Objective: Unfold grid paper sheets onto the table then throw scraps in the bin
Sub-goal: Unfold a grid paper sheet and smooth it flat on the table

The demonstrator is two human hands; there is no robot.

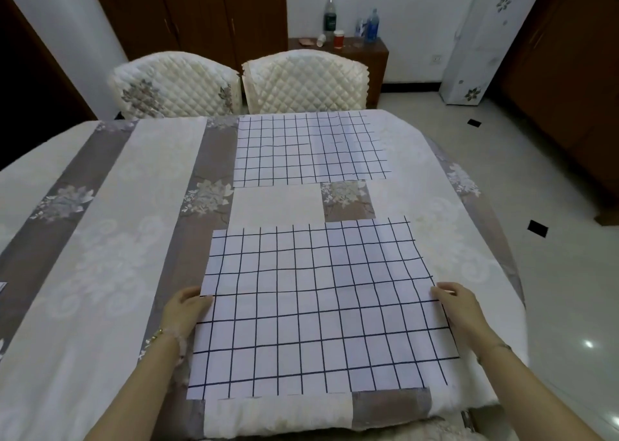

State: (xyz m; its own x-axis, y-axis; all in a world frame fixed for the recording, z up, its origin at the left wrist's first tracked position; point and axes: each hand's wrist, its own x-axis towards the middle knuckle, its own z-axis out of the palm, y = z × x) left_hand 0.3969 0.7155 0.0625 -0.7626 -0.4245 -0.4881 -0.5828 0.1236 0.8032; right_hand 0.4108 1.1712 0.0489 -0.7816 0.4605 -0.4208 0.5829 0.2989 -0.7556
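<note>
The table (485, 239) is covered by a patchwork cloth (100, 239) of cream and grey-brown panels with flower prints. The near grid paper sheet (318, 310) lies opened out along the table's near edge, right of the middle, with creases still showing across it. The left hand (186, 310) pinches the sheet's left edge about halfway along: the thumb lies on top of the paper and the fingers are tucked beneath it. A thin gold bracelet (157, 333) sits on that wrist. The right hand (459, 310) grasps the opposite, right edge at about the same height, its fingers curled at the paper's border and a fingertip resting on the top surface. The far grid paper sheet (308, 149) lies flat against the table's far edge, well apart from both hands, with a strip of bare cloth between the two sheets. Beyond the far edge stand two chairs in quilted cream covers, one to the left (174, 87) and one to the right (304, 82), the right one directly behind the far sheet. Against the back wall, a low brown cabinet (378, 55) carries a dark bottle (330, 16), a blue bottle (371, 26) and a red cup (339, 38). A tall white air conditioner (485, 38) stands in the corner at right.
</note>
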